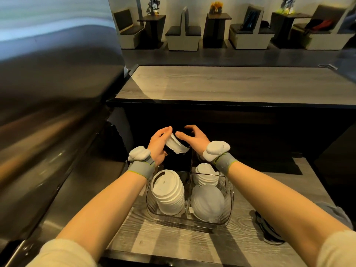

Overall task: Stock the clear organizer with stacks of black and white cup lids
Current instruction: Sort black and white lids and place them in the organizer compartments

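A clear organizer (230,205) stands on the low wood counter, split into compartments. Its near left compartment holds a tall stack of white lids (168,193). A stack of translucent domed lids (208,202) fills the near right one, and a smaller white stack (206,177) sits behind it. Above the far left compartment my left hand (158,143) grips a small tilted stack of white lids (176,145). My right hand (194,136) curls around something dark beside that stack, probably black lids (185,144), hard to make out against the shadow.
A raised wood-grain counter (221,83) runs behind the organizer above a dark panel. A large stainless steel surface (48,112) fills the left. A dark object (267,228) lies on the counter right of the organizer. Booth seats and small tables stand in the background.
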Tool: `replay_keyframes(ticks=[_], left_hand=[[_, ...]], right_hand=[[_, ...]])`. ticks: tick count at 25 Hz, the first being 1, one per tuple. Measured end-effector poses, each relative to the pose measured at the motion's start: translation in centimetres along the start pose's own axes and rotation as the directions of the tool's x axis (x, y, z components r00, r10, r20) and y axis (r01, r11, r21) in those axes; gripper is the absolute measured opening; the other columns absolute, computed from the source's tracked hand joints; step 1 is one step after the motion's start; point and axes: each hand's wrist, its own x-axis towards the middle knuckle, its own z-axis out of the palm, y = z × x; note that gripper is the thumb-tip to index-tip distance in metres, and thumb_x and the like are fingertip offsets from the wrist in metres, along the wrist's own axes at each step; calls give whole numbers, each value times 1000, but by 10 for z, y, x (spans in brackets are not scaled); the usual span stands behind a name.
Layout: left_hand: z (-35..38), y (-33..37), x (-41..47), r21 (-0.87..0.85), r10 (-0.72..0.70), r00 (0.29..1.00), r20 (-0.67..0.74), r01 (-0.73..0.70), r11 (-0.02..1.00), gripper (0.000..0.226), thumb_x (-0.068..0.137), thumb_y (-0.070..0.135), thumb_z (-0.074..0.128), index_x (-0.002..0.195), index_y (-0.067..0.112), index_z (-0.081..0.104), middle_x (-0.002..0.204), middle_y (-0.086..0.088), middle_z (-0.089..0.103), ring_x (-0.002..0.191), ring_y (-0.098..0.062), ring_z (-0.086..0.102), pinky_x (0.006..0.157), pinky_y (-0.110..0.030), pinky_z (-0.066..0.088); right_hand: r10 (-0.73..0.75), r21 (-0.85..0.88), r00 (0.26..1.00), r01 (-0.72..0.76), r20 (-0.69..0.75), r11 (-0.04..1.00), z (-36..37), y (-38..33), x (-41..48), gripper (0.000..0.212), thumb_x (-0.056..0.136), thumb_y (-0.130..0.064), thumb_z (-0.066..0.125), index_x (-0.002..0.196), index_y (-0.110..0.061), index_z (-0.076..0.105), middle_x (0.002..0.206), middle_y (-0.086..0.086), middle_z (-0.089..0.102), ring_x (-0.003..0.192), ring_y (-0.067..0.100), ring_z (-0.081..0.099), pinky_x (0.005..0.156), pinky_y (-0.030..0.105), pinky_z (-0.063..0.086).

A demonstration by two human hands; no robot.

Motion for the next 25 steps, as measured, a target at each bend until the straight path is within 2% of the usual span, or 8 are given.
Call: replay_keyframes(ticks=[2, 5, 10, 12, 15, 20, 22, 25], left_hand=[[-8, 5, 5, -42, 4, 1000, -16, -5, 999, 31, 95, 17, 52, 125, 10, 53, 98, -4, 63, 94, -19, 60, 73, -29, 51], [-29, 8, 17, -82, 9, 991, -135, -20, 996, 16, 90, 2, 54, 102, 8, 62, 88, -4, 60, 95, -22, 57, 75, -26, 48], [-61, 20, 31, -49, 94, 927, -364, -119, 992, 13, 87, -1, 52, 96, 6, 57, 79, -1, 53, 93, -21, 49, 66, -23, 41], [-73, 24, 36, -34, 115, 887, -447, -145, 989, 21, 85, 0, 53, 106, 3, 58, 82, -1, 53, 96, -21, 48, 65, -23, 40], [-78, 24, 40, -22, 118, 872, -475, -146, 989, 33, 85, 1, 54, 118, 3, 57, 99, -7, 54, 98, -20, 49, 75, -27, 42], [-71, 14, 31, 28, 108, 928, -356, -105, 994, 39, 86, 0, 52, 124, 1, 56, 109, -9, 56, 102, -21, 51, 81, -28, 42], [-66, 13, 26, 60, 104, 942, -319, -90, 994, 39, 86, 0, 52, 125, 4, 57, 103, -7, 57, 96, -19, 53, 73, -24, 44], [-56, 13, 18, 95, 101, 954, -282, -77, 992, 39, 86, 2, 53, 124, 6, 58, 101, -4, 57, 93, -17, 52, 69, -20, 43]], right_hand=[[47, 100, 999, -49, 14, 994, 3, 1, 9, 55, 84, -42, 62, 129, -14, 49, 131, 10, 57, 121, 27, 54, 102, 39, 45], [86, 170, 996, -88, 21, 982, 7, 0, 18, 56, 83, -43, 63, 129, -13, 51, 130, 10, 58, 120, 28, 56, 102, 41, 46], [80, -260, 993, -56, 83, 964, 12, 7, 28, 61, 82, -40, 65, 133, -13, 44, 132, 13, 54, 120, 31, 53, 96, 35, 43], [-26, -562, 981, 131, 191, 817, 16, 8, 28, 61, 78, -43, 67, 129, -18, 45, 129, 13, 54, 121, 32, 48, 103, 39, 35], [-191, -678, 900, 423, 392, 602, 27, 17, 24, 61, 74, -46, 70, 123, -17, 48, 126, 9, 54, 118, 30, 43, 99, 36, 28], [-44, -762, 845, 501, 532, 409, 26, 40, 21, 60, 80, -53, 61, 128, -18, 50, 143, 7, 43, 130, 26, 38, 109, 35, 21], [-120, -735, 886, 441, 448, 515, 23, 35, 18, 51, 83, -51, 58, 122, -17, 57, 139, 8, 47, 129, 25, 40, 107, 34, 21], [-243, -486, 958, 288, 155, 825, 16, 14, 11, 42, 86, -42, 59, 113, -10, 56, 115, 4, 57, 103, 17, 51, 98, 34, 31]])
